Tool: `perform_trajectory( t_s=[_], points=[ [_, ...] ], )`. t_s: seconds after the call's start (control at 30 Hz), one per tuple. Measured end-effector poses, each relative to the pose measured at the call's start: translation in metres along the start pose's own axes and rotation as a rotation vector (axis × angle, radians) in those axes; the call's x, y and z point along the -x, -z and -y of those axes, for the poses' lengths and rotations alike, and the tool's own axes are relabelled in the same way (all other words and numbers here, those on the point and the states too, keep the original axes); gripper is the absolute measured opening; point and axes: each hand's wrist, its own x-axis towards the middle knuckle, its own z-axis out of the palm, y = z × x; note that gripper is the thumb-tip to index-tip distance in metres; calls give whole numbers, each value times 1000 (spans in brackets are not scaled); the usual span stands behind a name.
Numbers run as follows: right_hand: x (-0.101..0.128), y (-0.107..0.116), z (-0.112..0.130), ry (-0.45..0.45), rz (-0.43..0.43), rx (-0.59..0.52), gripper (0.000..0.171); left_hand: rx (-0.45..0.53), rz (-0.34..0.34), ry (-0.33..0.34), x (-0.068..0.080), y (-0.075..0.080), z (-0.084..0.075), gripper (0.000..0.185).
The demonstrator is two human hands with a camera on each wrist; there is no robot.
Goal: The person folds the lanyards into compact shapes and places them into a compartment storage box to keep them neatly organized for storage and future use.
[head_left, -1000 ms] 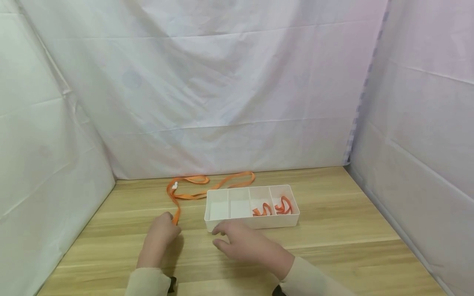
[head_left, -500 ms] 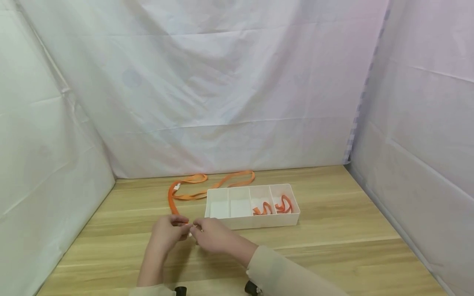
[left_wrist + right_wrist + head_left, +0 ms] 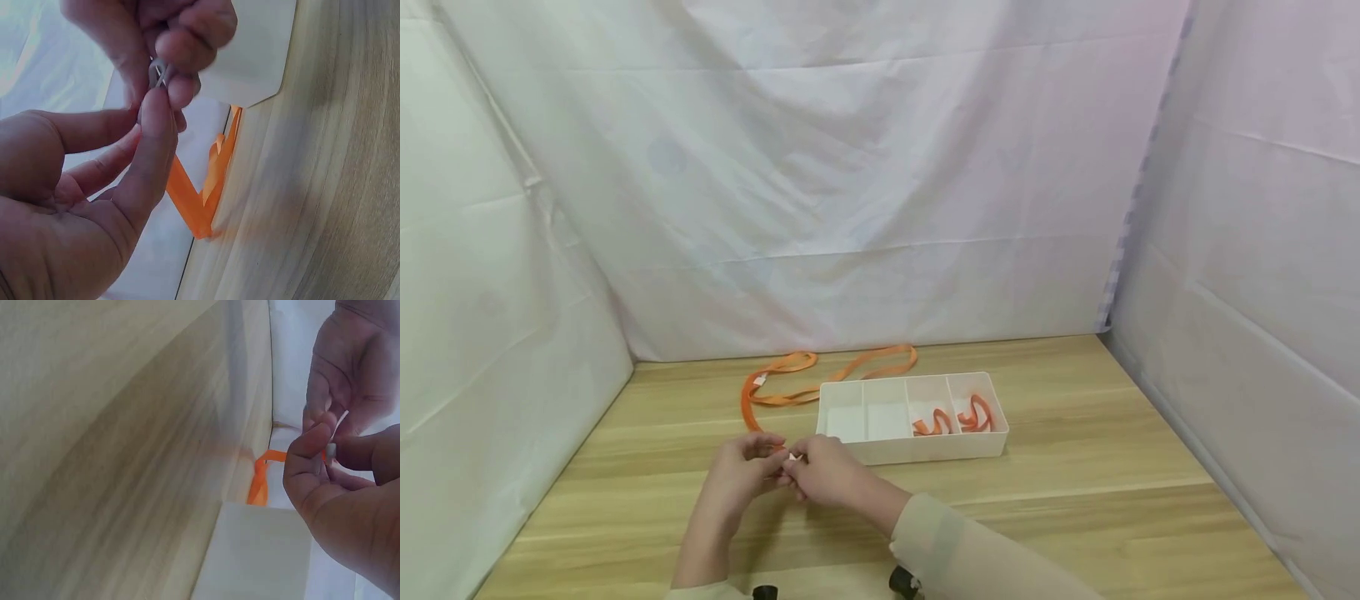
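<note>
Both hands (image 3: 790,473) on orange lanyard's (image 3: 820,375) unmarked metal clip (image 3: 159,72).

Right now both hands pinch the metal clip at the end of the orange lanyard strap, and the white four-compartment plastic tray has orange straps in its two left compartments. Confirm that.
Not quite. The head view shows the orange straps in the two right compartments of the white four-compartment plastic tray; the two left ones show none. The rest holds: left hand and right hand pinch the metal clip of the orange lanyard strap.
</note>
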Motion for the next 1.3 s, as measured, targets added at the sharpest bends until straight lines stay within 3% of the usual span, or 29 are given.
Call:
perform_trajectory(
  t_s=[0.23, 0.37, 0.67, 0.93, 1.07, 1.3],
  points=[
    [3, 7, 7, 26, -1, 31, 14, -80, 12, -40, 0, 3, -3, 33],
    [5, 11, 11, 31, -10, 32, 15, -28, 22, -49, 0, 3, -8, 34],
    [10, 19, 16, 11, 35, -73, 14, 86, -35, -88, 2, 4, -20, 33],
    [12, 26, 11, 49, 68, -172, 23, 81, -40, -163, 4, 4, -31, 30],
    [12, 31, 12, 99, 49, -138, 33, 63, -21, -192, 7, 2, -37, 29],
    [16, 37, 15, 164, 25, -26, 27, 57, -6, -275, 16, -2, -52, 32]
  ],
)
